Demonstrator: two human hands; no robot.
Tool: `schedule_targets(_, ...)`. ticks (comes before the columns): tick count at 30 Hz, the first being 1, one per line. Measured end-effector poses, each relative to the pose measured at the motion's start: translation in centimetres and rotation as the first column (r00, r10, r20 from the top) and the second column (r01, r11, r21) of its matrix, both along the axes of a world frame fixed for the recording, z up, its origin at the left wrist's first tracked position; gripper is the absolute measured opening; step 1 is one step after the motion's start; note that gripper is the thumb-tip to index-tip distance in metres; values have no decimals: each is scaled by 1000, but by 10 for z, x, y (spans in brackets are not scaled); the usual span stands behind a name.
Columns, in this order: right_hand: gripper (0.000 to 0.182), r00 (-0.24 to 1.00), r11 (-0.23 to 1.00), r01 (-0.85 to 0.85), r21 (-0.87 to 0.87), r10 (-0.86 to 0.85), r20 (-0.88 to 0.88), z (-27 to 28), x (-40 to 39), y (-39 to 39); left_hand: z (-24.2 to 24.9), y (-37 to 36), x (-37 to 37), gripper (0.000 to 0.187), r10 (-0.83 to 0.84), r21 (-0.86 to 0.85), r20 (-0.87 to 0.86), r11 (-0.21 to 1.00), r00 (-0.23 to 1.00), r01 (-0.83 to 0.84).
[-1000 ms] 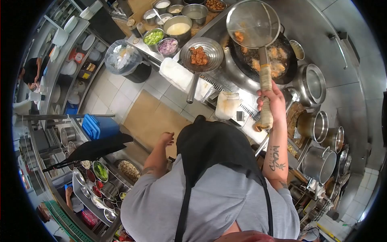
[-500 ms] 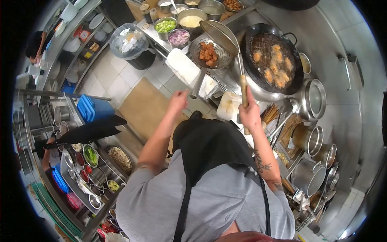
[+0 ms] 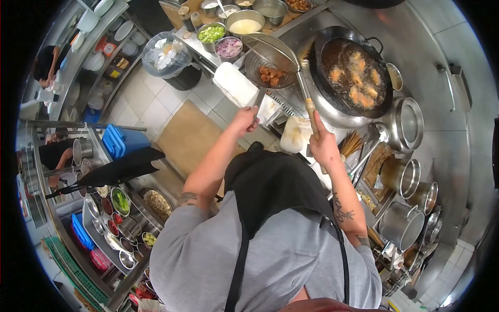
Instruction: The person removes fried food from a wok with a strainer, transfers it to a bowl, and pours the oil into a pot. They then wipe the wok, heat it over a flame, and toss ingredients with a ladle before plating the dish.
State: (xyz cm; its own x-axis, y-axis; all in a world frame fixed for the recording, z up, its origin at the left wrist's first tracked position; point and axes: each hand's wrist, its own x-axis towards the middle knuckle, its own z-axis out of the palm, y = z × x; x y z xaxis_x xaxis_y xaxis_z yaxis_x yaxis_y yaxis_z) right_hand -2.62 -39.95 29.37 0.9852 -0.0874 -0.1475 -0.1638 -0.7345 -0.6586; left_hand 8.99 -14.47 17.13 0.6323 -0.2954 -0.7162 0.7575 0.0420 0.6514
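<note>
My left hand (image 3: 246, 121) is closed around the metal handle of a perforated ladle (image 3: 254, 66). Browned fried pieces (image 3: 270, 76) lie in its bowl. My right hand (image 3: 325, 146) grips the wooden handle of a mesh skimmer (image 3: 310, 106), whose round head tilts over the ladle's bowl and partly covers it. To the right, a black wok (image 3: 317, 57) holds dark bubbling oil with several golden battered pieces (image 3: 358, 80) frying in it. A stained whitish container (image 3: 295, 134) stands just left of my right hand.
Bowls of chopped green vegetable (image 3: 212, 34), purple onion (image 3: 229, 48) and pale batter (image 3: 245, 24) stand at the back. A lined bin (image 3: 167, 54) is on the left. Metal pots (image 3: 400, 226) line the right side. At far left, another person's arm (image 3: 53, 62) shows.
My left hand has moved up and right and taken hold of the perforated ladle's handle. The mesh skimmer's head has shifted left, further over the ladle's bowl.
</note>
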Motion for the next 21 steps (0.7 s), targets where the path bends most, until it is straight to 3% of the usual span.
schedule_targets(4,74,998,994,63,89,-62,-13,6,-11,2,-18,30,-9,44,20,-229,-59,973,998,-33)
schedule_targets(8,74,975,960,196,202,-213,64,21,-36,-10,-77,80,-36,53,60,-159,-127,984,990,-81)
schedule_targets(9,73,959,921,262,289,-283,33,25,-43,-14,-106,93,-49,50,142,-42,-183,987,973,-153)
schedule_targets(10,72,936,869,327,372,-352,2,29,-50,-18,-159,125,-63,45,85,-123,-150,987,985,-104)
schedule_targets(11,72,916,832,339,440,-398,48,25,-57,-28,-174,133,-83,40,153,137,-172,982,973,-130)
schedule_targets(12,72,888,769,369,523,-458,47,36,-60,-33,-174,144,-102,39,50,343,-145,939,988,3)
schedule_targets(13,73,857,697,389,603,-514,41,50,-62,-37,-191,161,-127,38,30,370,-176,928,984,38)
schedule_targets(14,74,838,691,446,569,-545,6,61,-65,-48,-207,172,-146,38,11,397,-206,915,978,73)
schedule_targets(15,74,801,738,476,479,-588,111,53,-66,-64,-205,172,-156,38,-1,367,-226,926,974,86)
schedule_targets(20,76,709,749,637,180,-662,245,9,-70,-137,-146,162,-196,35,-61,224,-332,964,941,141)
schedule_targets(21,76,698,742,660,121,-665,265,1,-70,-144,-156,163,-195,35,-154,254,-298,939,942,234)
